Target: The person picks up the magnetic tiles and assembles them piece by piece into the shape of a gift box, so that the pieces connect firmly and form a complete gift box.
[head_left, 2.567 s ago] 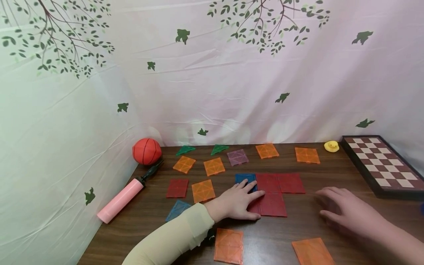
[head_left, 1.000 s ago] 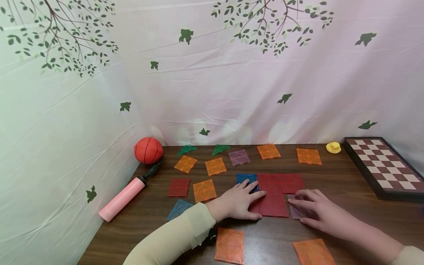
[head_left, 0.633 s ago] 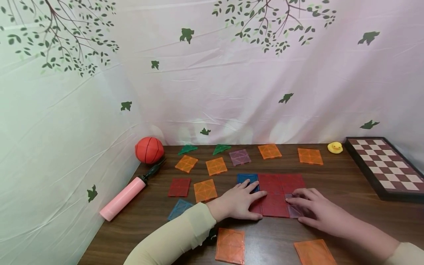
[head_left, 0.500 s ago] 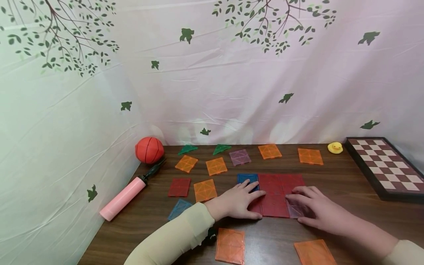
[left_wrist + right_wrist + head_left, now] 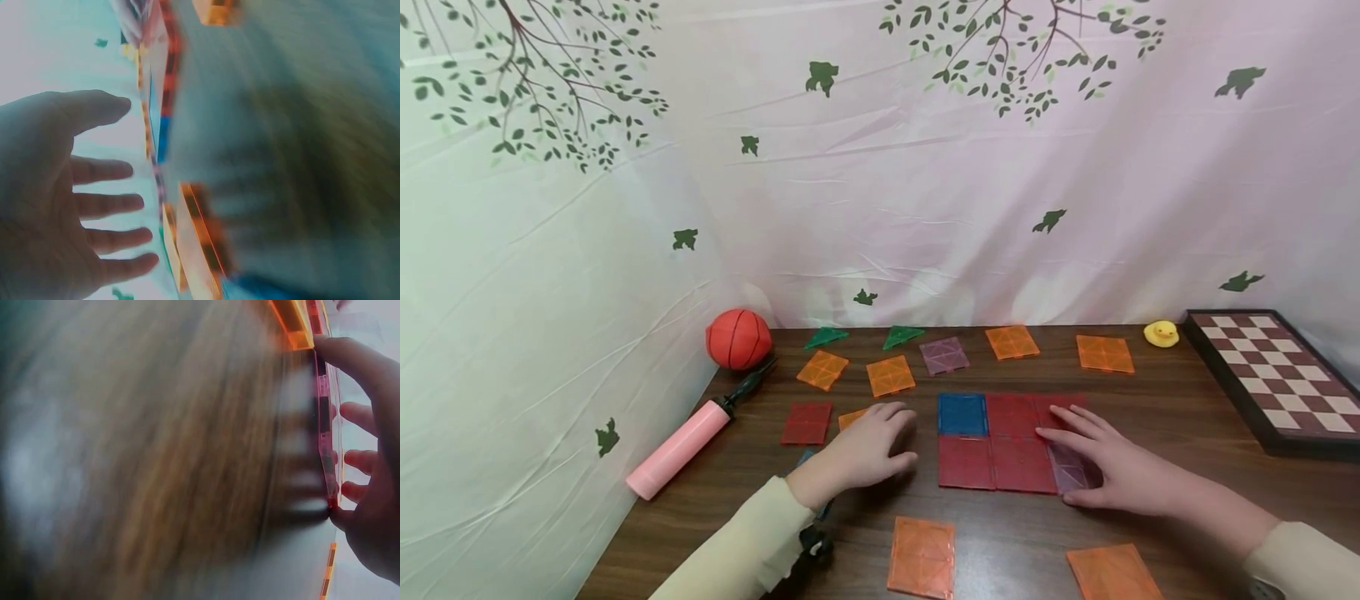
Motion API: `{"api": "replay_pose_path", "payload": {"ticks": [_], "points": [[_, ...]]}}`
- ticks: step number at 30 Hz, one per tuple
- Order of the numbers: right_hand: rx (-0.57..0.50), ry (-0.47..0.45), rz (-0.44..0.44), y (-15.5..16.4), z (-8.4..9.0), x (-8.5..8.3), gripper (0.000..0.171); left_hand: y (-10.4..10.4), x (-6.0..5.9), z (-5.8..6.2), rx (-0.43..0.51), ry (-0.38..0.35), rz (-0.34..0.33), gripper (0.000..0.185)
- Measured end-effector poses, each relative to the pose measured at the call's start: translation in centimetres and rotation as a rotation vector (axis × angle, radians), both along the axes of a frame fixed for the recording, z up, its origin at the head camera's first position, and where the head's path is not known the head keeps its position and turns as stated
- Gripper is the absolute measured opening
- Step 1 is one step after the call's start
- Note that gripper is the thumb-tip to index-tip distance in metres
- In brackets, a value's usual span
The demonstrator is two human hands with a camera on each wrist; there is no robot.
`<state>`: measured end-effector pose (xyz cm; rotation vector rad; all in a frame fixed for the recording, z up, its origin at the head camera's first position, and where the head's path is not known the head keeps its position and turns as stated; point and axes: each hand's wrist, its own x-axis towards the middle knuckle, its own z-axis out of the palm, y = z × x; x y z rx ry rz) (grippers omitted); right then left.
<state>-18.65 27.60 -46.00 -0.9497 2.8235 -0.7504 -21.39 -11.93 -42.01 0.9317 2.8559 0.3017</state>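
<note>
Flat translucent tiles lie edge to edge in the head view: a blue square tile (image 5: 962,414) at the back left, with red square tiles (image 5: 966,462) around it. A purple square tile (image 5: 1070,469) sits against their right side. Over this purple tile and the red ones beside it, my right hand (image 5: 1123,471) spreads its fingers, thumb near the front edge. My left hand (image 5: 865,450) is apart from the group, to its left, above an orange square tile (image 5: 850,418) it partly hides. Its fingers are relaxed and hold nothing, as the left wrist view also shows.
Loose orange tiles (image 5: 922,556), green triangles (image 5: 902,337), another purple tile (image 5: 944,356) and a separate red tile (image 5: 807,424) lie around. A red ball (image 5: 738,340) and pink pump (image 5: 677,450) stand left; a yellow duck (image 5: 1161,334) and checkered board (image 5: 1273,367) stand right.
My right hand brought the purple tile in from the right against the red tiles, then shifted slightly farther over them. My left hand lifted off the blue and red tiles and moved left.
</note>
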Motion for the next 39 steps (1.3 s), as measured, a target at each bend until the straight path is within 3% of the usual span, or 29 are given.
{"api": "replay_pose_path", "payload": {"ticks": [5, 11, 22, 39], "points": [[0.009, 0.012, 0.010, -0.2, -0.1, 0.0, 0.081, -2.9, 1.1, -0.5, -0.019, -0.014, 0.065, 0.062], [0.008, 0.014, -0.002, -0.3, -0.1, 0.1, 0.082, -4.3, 1.7, -1.1, 0.005, -0.097, 0.044, 0.067], [0.031, 0.035, -0.020, -0.3, -0.3, -0.2, 0.081, -3.1, 3.2, -1.6, 0.099, -0.163, -0.086, 0.059], [0.041, 0.038, -0.038, -0.4, -0.2, 0.0, 0.080, -1.2, 4.7, -1.3, 0.069, -0.175, -0.202, 0.058]]}}
